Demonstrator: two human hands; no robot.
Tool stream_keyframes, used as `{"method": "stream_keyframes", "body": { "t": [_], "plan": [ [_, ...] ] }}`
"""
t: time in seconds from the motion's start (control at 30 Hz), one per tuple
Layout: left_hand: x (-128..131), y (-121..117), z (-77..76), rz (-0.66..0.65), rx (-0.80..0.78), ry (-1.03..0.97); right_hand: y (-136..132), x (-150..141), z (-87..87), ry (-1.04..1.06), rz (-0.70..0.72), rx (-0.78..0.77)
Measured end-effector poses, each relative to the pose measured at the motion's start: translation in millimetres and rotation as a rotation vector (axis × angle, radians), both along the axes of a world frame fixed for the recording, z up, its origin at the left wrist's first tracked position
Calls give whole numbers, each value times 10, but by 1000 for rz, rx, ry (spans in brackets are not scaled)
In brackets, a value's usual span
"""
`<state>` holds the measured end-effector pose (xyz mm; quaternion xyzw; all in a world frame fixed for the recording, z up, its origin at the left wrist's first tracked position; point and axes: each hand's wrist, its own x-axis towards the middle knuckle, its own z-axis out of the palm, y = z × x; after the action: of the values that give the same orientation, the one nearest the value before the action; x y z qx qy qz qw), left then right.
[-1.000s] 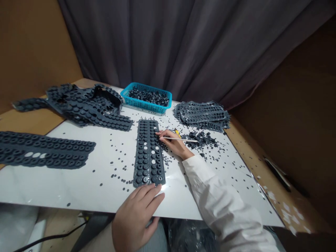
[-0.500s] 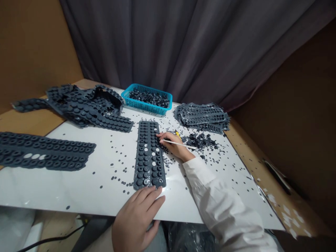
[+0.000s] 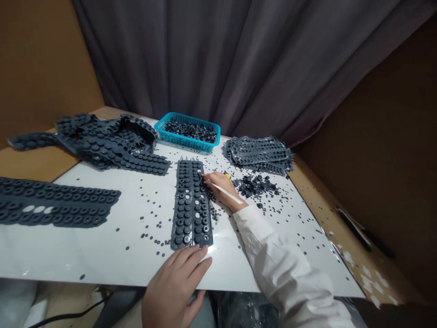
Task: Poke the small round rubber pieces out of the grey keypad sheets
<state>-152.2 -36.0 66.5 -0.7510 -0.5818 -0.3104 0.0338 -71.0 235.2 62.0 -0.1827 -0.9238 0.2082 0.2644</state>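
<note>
Two hands are working on one grey rubber keypad sheet (image 3: 191,205). Left hand (image 3: 172,287) is resting flat, fingers spread wide, tips touching the sheet's near edge. Right hand (image 3: 221,189) is pinching a thin white stick (image 3: 225,192) in a narrow grip, its tip at the keys just ahead of the fingers. Risk: a slipping stick could flick loose rubber discs (image 3: 254,186) about, or the sheet could shift if unsteadied. Beyond the fingers, a blue plastic basket (image 3: 186,145) is holding a heap of dark rubber pieces.
</note>
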Motion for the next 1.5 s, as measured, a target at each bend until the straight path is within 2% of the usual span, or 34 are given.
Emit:
{"method": "stream_keyframes", "body": {
  "t": [0.17,0.27,0.37,0.53,0.63,0.73,0.9,1.0,1.2,1.37,1.5],
  "plan": [
    [1,-7,-4,-12,-1,9,22,6,55,136,-115,-119],
    [1,-10,-12,-6,-4,-1,-21,10,87,256,-51,-260],
    [5,-8,-10,-5,-16,-6,-74,13,76,237,39,-383],
    [8,-3,11,7,13,-13,-42,-40,26,201,52,-446],
    [6,-1,18,11,18,-12,-18,-70,64,218,39,-472],
    [4,2,23,4,3,-14,-229,104,167,187,43,-462],
    [8,2,25,-4,-15,-19,-1073,832,310,31,129,-381],
    [11,-2,22,-9,-24,-25,-1347,1021,311,-35,147,-312],
    [-3,-11,9,-26,-46,-25,-1217,878,261,-100,120,-267],
    [-11,-17,5,-32,-40,-30,-1106,899,317,-151,173,-196],
    [-9,-14,14,-38,-56,-23,-1054,917,352,-179,163,-184]
  ]
}}
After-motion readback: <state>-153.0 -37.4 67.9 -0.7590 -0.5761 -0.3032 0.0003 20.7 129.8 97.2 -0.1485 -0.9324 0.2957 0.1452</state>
